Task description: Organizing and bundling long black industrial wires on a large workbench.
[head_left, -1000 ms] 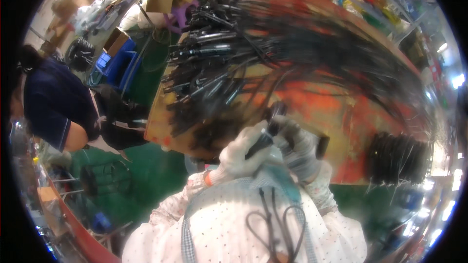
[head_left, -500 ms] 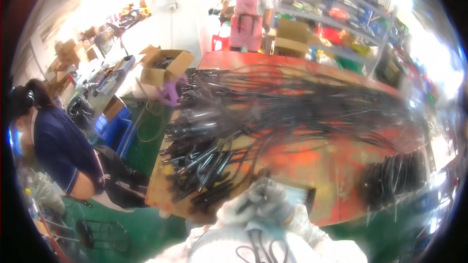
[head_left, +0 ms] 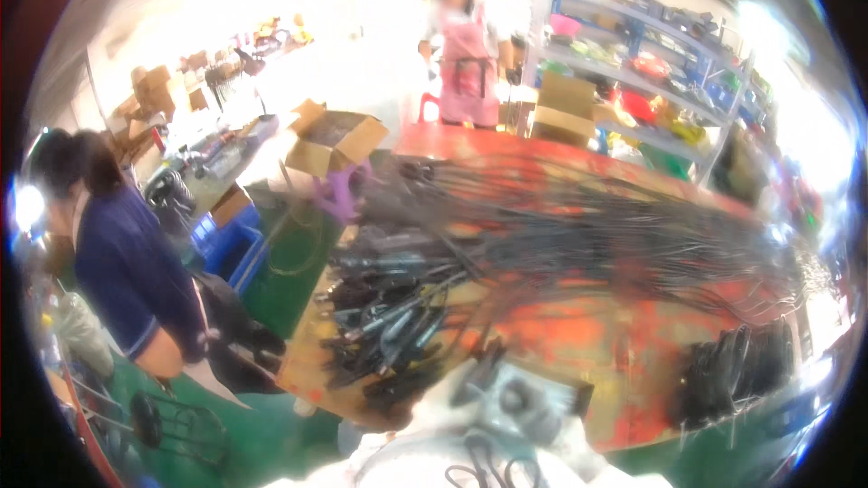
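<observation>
Busy workshop, blurred by motion. Green floor (head_left: 289,258) around a long red-topped workbench (head_left: 579,334), paint worn to bare patches. Open cardboard box (head_left: 333,140) at the bench's far left corner; another closed carton (head_left: 568,108) beyond the far edge. Blue metal shelving (head_left: 651,45) along the back right wall, crowded with bright bins. Blue crate (head_left: 224,239) on the floor to the left. Stacked cartons (head_left: 149,90) against the far left wall. Strong white glare from the back of the room and from the right edge. Person in dark blue (head_left: 136,271) at left; person in a pink apron (head_left: 466,63) at the far end.
</observation>
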The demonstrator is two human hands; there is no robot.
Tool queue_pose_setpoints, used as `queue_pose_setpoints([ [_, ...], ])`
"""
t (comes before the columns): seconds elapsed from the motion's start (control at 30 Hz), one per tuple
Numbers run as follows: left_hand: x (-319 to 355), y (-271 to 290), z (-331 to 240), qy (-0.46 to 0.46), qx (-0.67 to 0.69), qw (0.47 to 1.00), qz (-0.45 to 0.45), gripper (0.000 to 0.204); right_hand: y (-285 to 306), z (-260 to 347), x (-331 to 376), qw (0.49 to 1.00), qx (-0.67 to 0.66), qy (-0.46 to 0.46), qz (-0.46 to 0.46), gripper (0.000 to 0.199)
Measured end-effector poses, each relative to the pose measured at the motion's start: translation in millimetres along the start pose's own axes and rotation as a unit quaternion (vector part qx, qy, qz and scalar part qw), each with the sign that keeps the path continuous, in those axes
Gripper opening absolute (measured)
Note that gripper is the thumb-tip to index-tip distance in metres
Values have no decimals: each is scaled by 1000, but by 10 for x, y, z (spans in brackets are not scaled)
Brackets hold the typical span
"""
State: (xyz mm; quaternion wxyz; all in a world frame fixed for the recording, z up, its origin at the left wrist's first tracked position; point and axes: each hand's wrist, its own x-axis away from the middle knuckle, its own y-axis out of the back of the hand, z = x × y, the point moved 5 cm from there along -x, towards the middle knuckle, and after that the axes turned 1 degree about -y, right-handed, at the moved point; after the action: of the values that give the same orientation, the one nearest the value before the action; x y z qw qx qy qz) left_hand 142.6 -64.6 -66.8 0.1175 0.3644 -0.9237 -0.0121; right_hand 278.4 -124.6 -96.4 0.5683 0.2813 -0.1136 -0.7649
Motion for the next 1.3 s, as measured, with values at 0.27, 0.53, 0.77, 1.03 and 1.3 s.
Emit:
queue_pose_setpoints([
  [0.27,-206,152,440,48,-55,997,1,79,14,-234,308,902,-365,-220,-69,20],
  [0.53,-34,311,-182,118,44,992,-30,26,-3,-856,609,913,-309,-261,-46,30],
  [0.77,129,76,-1195,107,-327,936,-77,42,-290,-946,593,783,-492,-332,188,45],
  [1.03,539,-1174,-1258,130,-708,623,305,38,-155,-624,641,927,-236,47,289,52],
  [1.3,1269,-1590,-1192,-382,-608,685,121,12,-388,-284,1378,471,-706,-487,204,18],
])
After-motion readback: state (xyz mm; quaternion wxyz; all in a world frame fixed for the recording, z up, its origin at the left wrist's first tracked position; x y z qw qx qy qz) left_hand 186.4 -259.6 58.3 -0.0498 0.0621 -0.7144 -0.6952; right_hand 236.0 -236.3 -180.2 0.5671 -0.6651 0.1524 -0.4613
